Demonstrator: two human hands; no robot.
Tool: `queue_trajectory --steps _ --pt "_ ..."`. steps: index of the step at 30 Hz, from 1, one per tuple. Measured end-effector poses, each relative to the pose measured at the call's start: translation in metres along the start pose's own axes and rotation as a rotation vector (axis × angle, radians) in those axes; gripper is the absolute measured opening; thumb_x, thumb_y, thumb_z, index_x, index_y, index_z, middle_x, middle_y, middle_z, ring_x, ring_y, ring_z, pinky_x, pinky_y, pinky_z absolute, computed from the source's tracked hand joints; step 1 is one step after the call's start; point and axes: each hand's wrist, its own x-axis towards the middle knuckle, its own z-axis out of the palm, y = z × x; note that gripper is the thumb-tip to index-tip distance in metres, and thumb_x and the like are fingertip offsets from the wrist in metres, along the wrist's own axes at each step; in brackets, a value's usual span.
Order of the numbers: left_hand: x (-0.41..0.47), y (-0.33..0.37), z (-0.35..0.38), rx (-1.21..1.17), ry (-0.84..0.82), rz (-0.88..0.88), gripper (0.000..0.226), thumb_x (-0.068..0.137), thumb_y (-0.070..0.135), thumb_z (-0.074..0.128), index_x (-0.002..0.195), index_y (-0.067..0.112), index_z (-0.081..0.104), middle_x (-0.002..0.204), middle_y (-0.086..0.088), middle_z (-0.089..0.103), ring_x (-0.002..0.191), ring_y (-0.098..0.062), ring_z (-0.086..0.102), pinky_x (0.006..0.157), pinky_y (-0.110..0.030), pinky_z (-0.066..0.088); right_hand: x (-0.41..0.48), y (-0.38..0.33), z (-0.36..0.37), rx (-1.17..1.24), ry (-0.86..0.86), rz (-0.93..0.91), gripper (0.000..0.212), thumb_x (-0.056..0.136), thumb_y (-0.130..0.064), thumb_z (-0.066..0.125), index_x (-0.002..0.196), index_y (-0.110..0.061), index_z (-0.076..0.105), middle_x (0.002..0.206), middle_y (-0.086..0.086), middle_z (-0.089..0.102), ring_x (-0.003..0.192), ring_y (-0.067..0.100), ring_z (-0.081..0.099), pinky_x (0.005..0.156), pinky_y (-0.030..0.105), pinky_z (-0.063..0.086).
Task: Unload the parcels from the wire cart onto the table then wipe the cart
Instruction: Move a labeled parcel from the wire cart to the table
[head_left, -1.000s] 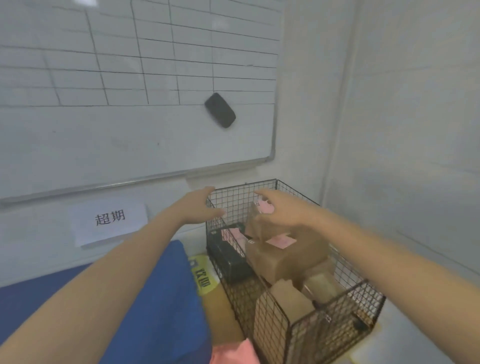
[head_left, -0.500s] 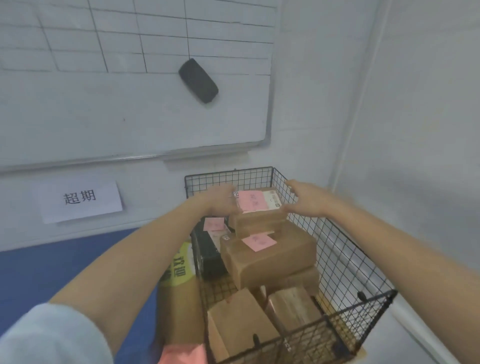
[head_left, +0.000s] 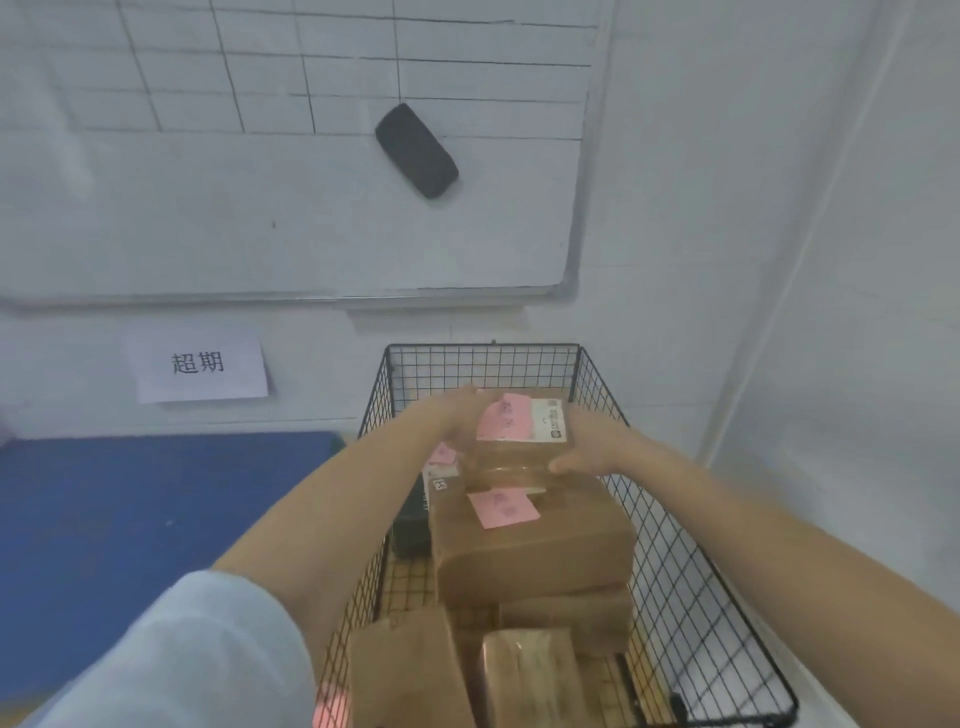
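Head view: small brown cardboard parcel (head_left: 511, 457), pink-labelled, is at the top of the stack inside the black wire cart (head_left: 483, 347), straight ahead. Its long axis runs left to right, and both hands are equally near. Left hand (head_left: 454, 415) grips the left end and right hand (head_left: 587, 447) the right end, with both forearms extended forward. Blue table (head_left: 156, 519) lies to the left, beside the cart.
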Motion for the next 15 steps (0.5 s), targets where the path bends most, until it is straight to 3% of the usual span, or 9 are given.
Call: queue_trajectory --steps 2,6,8,15 --pt "0.005 0.002 -0.002 0.013 -0.024 -0.009 0.114 0.068 0.014 0.083 0.153 0.026 0.008 0.157 -0.009 0.019 0.14 -0.031 0.028 0.112 -0.049 0.029 0.015 0.01 0.011 0.001 -0.014 -0.005 0.091 0.058 -0.047 0.061 0.14 -0.018 0.035 0.121 0.003 0.056 0.096 0.019 0.059 0.079 0.033 0.054" --pt "0.014 0.008 -0.009 0.078 -0.067 -0.001 0.12 0.066 0.014 0.085 0.153 0.029 0.004 0.16 -0.008 0.003 0.146 -0.034 0.012 0.114 -0.053 0.02 -0.002 -0.009 0.003 0.018 -0.005 0.051 0.07 0.08 -0.035 0.064 0.139 -0.009 0.037 0.128 0.011 0.053 0.107 0.025 0.055 0.086 0.033 0.049" --pt "0.022 0.007 -0.009 0.111 -0.075 -0.008 0.127 0.062 0.017 0.088 0.153 0.031 0.002 0.16 -0.008 -0.002 0.145 -0.036 0.014 0.113 -0.054 0.023 0.004 -0.007 0.006 0.033 -0.019 0.079 0.071 0.084 -0.034 0.064 0.142 -0.008 0.033 0.132 0.011 0.051 0.111 0.026 0.054 0.088 0.032 0.048" --pt "0.041 -0.003 -0.004 0.085 -0.097 0.022 0.132 0.057 0.031 0.091 0.152 0.029 -0.001 0.156 -0.011 0.01 0.14 -0.036 0.025 0.109 -0.054 0.031 0.017 0.002 0.007 0.055 0.017 0.058 0.07 0.085 -0.036 0.064 0.142 -0.008 0.034 0.138 0.013 0.048 0.119 0.03 0.052 0.097 0.041 0.046"
